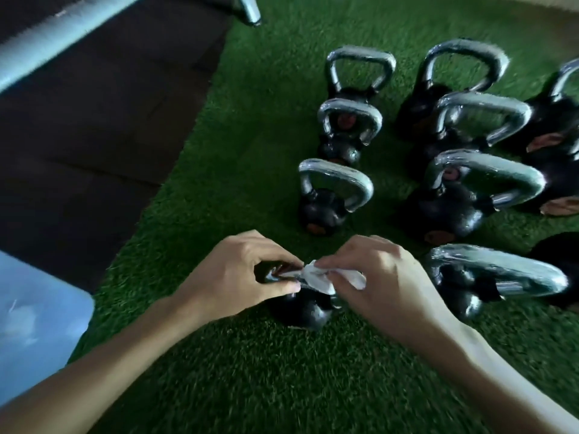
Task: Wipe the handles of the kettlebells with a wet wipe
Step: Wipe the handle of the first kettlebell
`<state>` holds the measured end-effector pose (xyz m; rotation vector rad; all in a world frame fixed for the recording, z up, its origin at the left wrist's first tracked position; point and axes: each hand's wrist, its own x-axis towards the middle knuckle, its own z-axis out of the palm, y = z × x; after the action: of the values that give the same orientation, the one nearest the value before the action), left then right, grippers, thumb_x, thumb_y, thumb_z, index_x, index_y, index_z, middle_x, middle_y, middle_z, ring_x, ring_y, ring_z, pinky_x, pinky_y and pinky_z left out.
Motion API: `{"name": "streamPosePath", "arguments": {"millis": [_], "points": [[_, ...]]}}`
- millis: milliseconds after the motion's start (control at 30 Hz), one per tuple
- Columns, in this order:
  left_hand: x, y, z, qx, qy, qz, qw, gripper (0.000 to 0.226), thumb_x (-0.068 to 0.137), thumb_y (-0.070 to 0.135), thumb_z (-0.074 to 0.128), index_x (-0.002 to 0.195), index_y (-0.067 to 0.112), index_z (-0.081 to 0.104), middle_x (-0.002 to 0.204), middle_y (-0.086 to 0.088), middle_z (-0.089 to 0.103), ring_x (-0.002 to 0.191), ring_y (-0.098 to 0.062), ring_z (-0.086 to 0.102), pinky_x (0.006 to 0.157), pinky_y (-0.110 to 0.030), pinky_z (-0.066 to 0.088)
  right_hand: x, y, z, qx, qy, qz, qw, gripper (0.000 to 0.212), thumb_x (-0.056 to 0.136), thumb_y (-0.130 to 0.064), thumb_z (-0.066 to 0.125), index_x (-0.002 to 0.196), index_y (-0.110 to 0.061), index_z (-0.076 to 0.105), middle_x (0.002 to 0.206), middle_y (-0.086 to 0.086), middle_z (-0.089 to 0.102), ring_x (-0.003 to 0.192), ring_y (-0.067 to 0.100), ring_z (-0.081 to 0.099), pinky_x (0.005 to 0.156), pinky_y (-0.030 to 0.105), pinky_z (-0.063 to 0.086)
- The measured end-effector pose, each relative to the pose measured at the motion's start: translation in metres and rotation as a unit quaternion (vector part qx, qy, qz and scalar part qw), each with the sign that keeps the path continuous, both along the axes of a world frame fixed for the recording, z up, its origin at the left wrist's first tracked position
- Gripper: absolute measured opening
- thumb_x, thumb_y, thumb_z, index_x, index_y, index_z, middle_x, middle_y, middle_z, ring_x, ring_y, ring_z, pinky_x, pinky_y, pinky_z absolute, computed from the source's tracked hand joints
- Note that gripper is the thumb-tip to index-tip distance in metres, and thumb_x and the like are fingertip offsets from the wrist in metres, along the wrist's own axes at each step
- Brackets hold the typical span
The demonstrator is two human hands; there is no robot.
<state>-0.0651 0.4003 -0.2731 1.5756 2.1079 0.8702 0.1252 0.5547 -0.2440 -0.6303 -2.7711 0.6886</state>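
Note:
A small black kettlebell [305, 311] stands on the green turf just below my hands, its chrome handle mostly hidden by them. My left hand [232, 277] grips the left end of that handle. My right hand [382, 277] pinches a crumpled white wet wipe [316, 277] against the handle's right part. Several more black kettlebells with shiny chrome handles stand beyond in two rows: one near column [335, 189] and a larger one [488, 180] to the right. Another large kettlebell [498, 274] sits right beside my right hand.
Green artificial turf [250, 371] covers the floor. A dark rubber mat [94, 136] lies at the left, with a metal frame bar [62, 36] across the top left. A light blue object [34, 314] shows at the left edge.

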Motion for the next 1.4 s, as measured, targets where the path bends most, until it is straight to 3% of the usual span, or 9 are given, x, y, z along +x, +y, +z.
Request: {"name": "streamPosePath", "arguments": {"millis": [267, 400, 700, 900, 1033, 1267, 1400], "points": [[0.002, -0.002, -0.013, 0.051, -0.055, 0.005, 0.997, 0.027, 0.079, 0.038, 0.086, 0.104, 0.035, 0.078, 0.102, 0.024, 0.072, 0.103, 0.001, 0.067, 0.087, -0.017, 0.051, 0.011, 0.001, -0.015, 0.061, 0.037, 0.02, 0.997, 0.025, 0.09, -0.029, 0.069, 0.111, -0.041, 0.074, 0.094, -0.019, 0.063, 0.09, 0.007, 0.059, 0.071, 0.035, 0.055], [0.005, -0.008, -0.014, 0.062, -0.077, 0.016, 0.995, 0.028, 0.079, 0.034, 0.086, 0.106, 0.031, 0.078, 0.102, 0.024, 0.074, 0.101, 0.003, 0.068, 0.087, -0.019, 0.054, 0.004, -0.009, -0.016, 0.104, 0.065, 0.034, 0.992, 0.022, 0.088, -0.025, 0.073, 0.106, -0.038, 0.076, 0.091, -0.016, 0.063, 0.083, 0.01, 0.058, 0.065, 0.032, 0.055], [0.011, -0.004, -0.006, 0.084, 0.096, -0.037, 0.991, 0.04, 0.088, 0.039, 0.077, 0.127, 0.031, 0.07, 0.114, 0.02, 0.071, 0.101, 0.007, 0.066, 0.089, -0.02, 0.055, 0.043, 0.006, -0.035, 0.09, 0.1, -0.033, 0.99, 0.02, 0.087, -0.02, 0.074, 0.102, -0.031, 0.079, 0.092, -0.019, 0.065, 0.081, 0.01, 0.059, 0.065, 0.034, 0.055], [0.01, -0.01, -0.004, 0.088, 0.115, -0.071, 0.987, 0.038, 0.088, 0.032, 0.075, 0.124, 0.021, 0.073, 0.121, 0.013, 0.072, 0.108, 0.003, 0.067, 0.093, -0.015, 0.052, 0.017, -0.02, -0.037, 0.138, 0.125, 0.0, 0.982, 0.016, 0.09, -0.027, 0.071, 0.103, -0.034, 0.079, 0.097, -0.015, 0.066, 0.079, 0.014, 0.052, 0.063, 0.027, 0.048], [0.0, -0.028, -0.014, 0.108, 0.088, -0.036, 0.99, 0.041, 0.085, 0.031, 0.079, 0.124, 0.02, 0.073, 0.122, 0.015, 0.07, 0.109, 0.006, 0.067, 0.094, -0.021, 0.056, 0.033, -0.012, -0.053, 0.082, 0.184, -0.05, 0.978, 0.018, 0.086, -0.019, 0.077, 0.102, -0.028, 0.081, 0.099, -0.014, 0.069, 0.08, 0.014, 0.055, 0.063, 0.032, 0.052], [-0.02, -0.057, -0.025, 0.112, 0.039, 0.033, 0.992, 0.041, 0.08, 0.022, 0.082, 0.12, 0.017, 0.074, 0.121, 0.013, 0.071, 0.112, 0.004, 0.067, 0.098, -0.018, 0.052, -0.001, -0.037, -0.058, 0.061, 0.226, -0.026, 0.972, 0.017, 0.09, -0.022, 0.074, 0.105, -0.027, 0.08, 0.105, -0.013, 0.07, 0.083, 0.018, 0.057, 0.069, 0.033, 0.052], [-0.027, -0.072, -0.033, 0.103, 0.013, 0.08, 0.991, 0.047, 0.075, 0.021, 0.083, 0.12, 0.018, 0.071, 0.123, 0.005, 0.07, 0.114, 0.003, 0.066, 0.101, -0.023, 0.052, 0.003, -0.036, -0.084, -0.022, 0.241, -0.092, 0.966, 0.02, 0.083, -0.018, 0.081, 0.101, -0.028, 0.081, 0.098, -0.017, 0.074, 0.083, 0.006, 0.061, 0.069, 0.035, 0.054]]}}
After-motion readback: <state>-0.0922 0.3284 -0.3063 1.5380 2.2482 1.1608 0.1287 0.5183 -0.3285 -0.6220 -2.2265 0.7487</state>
